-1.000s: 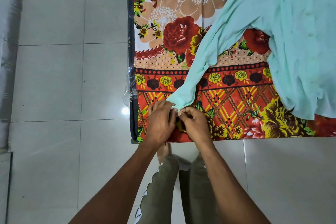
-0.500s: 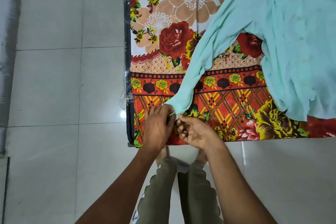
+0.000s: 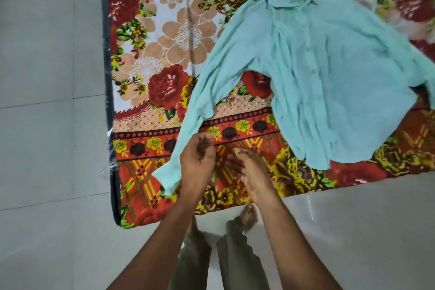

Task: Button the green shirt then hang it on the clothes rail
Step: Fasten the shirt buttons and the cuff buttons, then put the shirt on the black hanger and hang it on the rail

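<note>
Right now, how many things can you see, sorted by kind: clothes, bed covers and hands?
Shirts: 1, the green shirt
Bed covers: 1, the floral bedsheet
Hands: 2, the left hand and the right hand
Total: 4

Lighting is looking soft and even, pretty bright overall, nothing harsh going on. The glossy floor tiles (image 3: 353, 231) are picking up a pale sheen, and the plastic wrap (image 3: 110, 148) on the mattress edge is catching small glints. Shadows are barely showing, just faint ones under the arms. Motion blur is smearing both hands, the right hand (image 3: 254, 172) worst, and the top right of the bedsheet (image 3: 404, 4) is going mushy. Wide-angle lens is bending the edges noticeably.
</note>
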